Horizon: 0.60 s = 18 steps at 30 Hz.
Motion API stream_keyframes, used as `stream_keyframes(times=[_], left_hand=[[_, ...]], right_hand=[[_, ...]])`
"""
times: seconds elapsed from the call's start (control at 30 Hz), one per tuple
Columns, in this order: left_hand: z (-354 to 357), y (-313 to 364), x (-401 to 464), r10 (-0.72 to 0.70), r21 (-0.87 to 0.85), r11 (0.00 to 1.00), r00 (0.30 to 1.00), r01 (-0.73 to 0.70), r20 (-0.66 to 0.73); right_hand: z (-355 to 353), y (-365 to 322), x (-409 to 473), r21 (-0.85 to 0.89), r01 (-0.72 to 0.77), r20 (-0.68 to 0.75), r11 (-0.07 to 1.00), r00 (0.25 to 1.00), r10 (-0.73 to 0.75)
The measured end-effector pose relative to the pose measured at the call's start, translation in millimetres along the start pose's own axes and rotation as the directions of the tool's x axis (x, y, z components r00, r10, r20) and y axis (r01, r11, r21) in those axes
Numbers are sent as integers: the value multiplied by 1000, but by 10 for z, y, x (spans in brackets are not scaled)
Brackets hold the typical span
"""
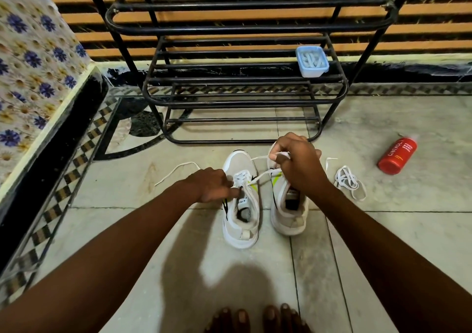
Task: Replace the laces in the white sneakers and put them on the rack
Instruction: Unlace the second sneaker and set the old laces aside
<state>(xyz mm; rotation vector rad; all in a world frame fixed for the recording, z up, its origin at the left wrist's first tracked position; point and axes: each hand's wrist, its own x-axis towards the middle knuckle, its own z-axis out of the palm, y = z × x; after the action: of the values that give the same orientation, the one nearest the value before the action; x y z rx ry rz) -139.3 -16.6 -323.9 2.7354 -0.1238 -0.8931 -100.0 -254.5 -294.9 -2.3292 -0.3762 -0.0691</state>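
Tiled floor point(398, 243) underfoot, pale grey, grout lines crossing beneath both forearms; checkered border strip point(63, 179) running along the left edge. Flower-print cloth point(28, 59) draped at far left, over a dark-sided ledge. Black metal shoe rack point(245, 77) straight ahead against a striped wall, lowest bars just beyond the shoes' toes, bare floor showing under and through them. Open floor to the right of the rack's leg and between shoes and bare toes point(255, 320) at the bottom edge.

White sneakers side by side on the floor, toes toward the rack: left sneaker point(240, 215) partly laced, right sneaker point(288, 212) just beside it, partly hidden by a hand. Left hand point(209, 184) low over the left sneaker's eyelets, fingers curled and pinching the lace there. Right hand point(298, 164) raised above the right sneaker, fingers closed round the other run of white lace point(263, 174), stretched taut between shoe and fist. Free lace end point(176, 170) trailing left across the tile.

Red bottle point(397, 155) lying on its side, well apart at right. Loose coil of lace point(350, 182) on the floor between right sneaker and bottle. Small blue tub point(312, 61) on a rack shelf, right end, near the edge.
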Motion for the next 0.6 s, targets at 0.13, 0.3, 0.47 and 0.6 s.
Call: stream_keyframes(times=[0.13, 0.3, 0.47, 0.6], left_hand=[[158, 10, -10, -41, -37, 999, 991, 37, -127], [367, 175, -19, -168, -233, 970, 896, 75, -412], [407, 250, 62, -6, -304, 933, 837, -193, -548], [412, 240, 86, 59, -242, 943, 827, -230, -559]], right_hand=[[112, 3, -53, -54, -24, 87, 998, 996, 28], [379, -25, -305, -293, -24, 47, 956, 998, 39], [650, -135, -675, -297, 54, -77, 953, 994, -81], [840, -133, -775, -90, -4, 26, 996, 1000, 6]])
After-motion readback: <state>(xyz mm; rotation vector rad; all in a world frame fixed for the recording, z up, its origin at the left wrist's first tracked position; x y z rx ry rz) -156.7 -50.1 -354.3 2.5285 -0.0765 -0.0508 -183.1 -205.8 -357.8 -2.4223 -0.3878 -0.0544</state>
